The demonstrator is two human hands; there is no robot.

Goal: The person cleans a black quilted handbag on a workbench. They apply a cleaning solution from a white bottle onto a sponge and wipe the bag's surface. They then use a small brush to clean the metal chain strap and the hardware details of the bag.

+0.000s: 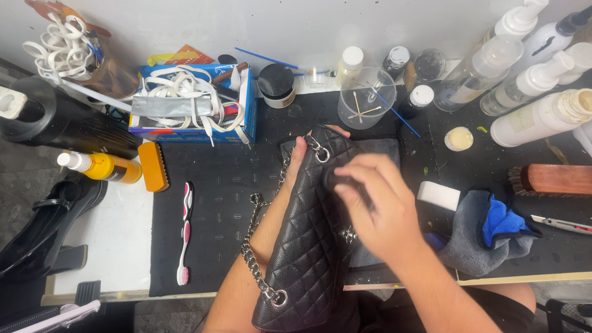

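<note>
The left hand (pixel 299 151) grips the top of the black bag (pixel 308 246) in the middle of the frame. The right hand (pixel 376 203) presses a dark pad (pixel 338 179) on it, fingers curled. Rubbing softly while holding the bag steady looks best.

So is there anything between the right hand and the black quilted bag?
Nothing visible. The right hand rests directly on the black quilted bag, fingers pressed to its surface, while the left hand grips its top edge.

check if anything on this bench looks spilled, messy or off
A few small things. Yellow-green flecks dot the black mat near the small open jar, like dried spatter. White laces spill over the blue box. The quilted black bag under the right hand overhangs the table edge.
</note>
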